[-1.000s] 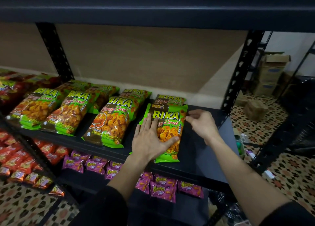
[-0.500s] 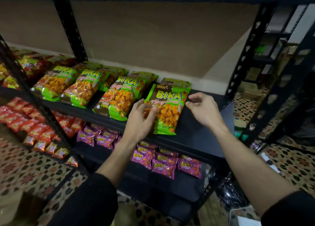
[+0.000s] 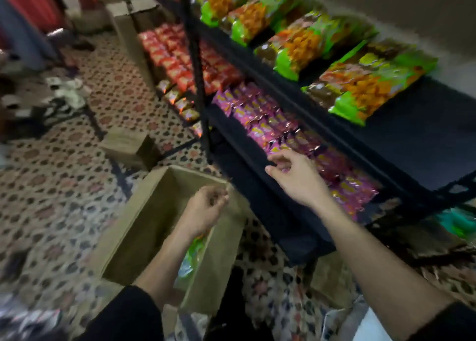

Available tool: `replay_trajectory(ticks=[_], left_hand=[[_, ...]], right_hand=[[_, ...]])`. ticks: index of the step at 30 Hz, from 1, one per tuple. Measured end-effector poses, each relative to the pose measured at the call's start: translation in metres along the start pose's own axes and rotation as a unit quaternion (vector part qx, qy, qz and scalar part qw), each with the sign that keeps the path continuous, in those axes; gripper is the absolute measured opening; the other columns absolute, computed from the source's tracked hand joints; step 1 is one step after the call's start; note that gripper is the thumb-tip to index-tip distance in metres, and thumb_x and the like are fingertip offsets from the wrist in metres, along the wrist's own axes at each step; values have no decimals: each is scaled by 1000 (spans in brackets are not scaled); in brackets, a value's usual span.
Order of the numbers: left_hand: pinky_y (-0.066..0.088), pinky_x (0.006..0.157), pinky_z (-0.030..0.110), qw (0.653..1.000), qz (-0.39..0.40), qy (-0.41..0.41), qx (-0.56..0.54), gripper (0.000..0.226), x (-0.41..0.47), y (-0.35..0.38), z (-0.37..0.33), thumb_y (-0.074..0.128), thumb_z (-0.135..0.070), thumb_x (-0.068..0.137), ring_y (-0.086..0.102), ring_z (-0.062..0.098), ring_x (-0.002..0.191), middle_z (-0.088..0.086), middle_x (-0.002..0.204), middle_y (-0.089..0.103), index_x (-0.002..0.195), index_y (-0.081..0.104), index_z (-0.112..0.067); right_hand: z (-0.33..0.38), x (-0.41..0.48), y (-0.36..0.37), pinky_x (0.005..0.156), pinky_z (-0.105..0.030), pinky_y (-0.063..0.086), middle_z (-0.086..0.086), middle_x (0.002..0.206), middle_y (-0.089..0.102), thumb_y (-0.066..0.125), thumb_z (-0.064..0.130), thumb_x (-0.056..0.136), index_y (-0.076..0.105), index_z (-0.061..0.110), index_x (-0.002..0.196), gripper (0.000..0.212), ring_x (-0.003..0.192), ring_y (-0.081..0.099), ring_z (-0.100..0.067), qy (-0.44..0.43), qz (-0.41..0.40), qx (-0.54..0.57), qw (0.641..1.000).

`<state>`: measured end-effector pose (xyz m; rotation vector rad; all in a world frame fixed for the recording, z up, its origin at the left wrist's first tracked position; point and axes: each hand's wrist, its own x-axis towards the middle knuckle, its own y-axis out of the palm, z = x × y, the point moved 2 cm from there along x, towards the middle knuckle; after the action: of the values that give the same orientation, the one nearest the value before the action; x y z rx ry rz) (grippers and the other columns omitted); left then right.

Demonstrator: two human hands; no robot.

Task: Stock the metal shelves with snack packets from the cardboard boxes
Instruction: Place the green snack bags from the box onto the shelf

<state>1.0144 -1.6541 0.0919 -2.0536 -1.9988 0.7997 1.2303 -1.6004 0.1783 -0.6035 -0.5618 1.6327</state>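
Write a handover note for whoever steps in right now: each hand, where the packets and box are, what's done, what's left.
Left hand: loosely curled, seemingly empty, over the open cardboard box.
Right hand: relaxed, empty, in front of the lower shelf.
Done: rows of green packets lie on the upper shelf.
Left: boxed packets probably go on that shelf's bare right end.
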Motion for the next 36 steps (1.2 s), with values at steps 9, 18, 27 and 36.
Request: replay_trajectory(ticks=[9, 18, 27, 36], left_hand=[[36, 58, 18, 965, -24, -261, 22, 20, -68, -49, 192, 63, -24, 95, 67, 27, 94, 8, 92, 68, 109, 69, -11], [38, 65, 24, 920, 44, -388, -17, 24, 3, -48, 345, 60, -24, 97, 63, 20, 84, 12, 92, 68, 108, 68, -4], [34, 96, 26, 896, 114, -428, 21, 45, 104, -17, 455, 36, -34, 104, 50, 29, 127, 16, 142, 53, 131, 58, -5], [26, 112, 34, 853, 154, -491, 91, 58, 110, 41, 542, 27, -40, 106, 29, 33, 143, 19, 158, 25, 154, 22, -9]], right_hand=[[-12, 14, 200, 95, -35, 50, -6, 110, 72, 71, 23, 89, 71, 14, 110, 23, 108, 65, -21, 11, 242, -76, 967], [-75, 94, 376, 92, -33, 48, -11, 110, 70, 68, 18, 92, 68, 7, 109, 20, 106, 64, -26, 142, 334, -117, 924], [-194, 144, 496, 64, -28, 44, -8, 101, 59, 57, 15, 95, 66, 10, 112, 20, 73, 51, -16, 472, 233, 19, 850], [-255, 148, 585, 57, -34, 53, -13, 91, 68, 66, 37, 93, 62, 11, 103, 28, 72, 64, -24, 623, 149, 217, 737]])
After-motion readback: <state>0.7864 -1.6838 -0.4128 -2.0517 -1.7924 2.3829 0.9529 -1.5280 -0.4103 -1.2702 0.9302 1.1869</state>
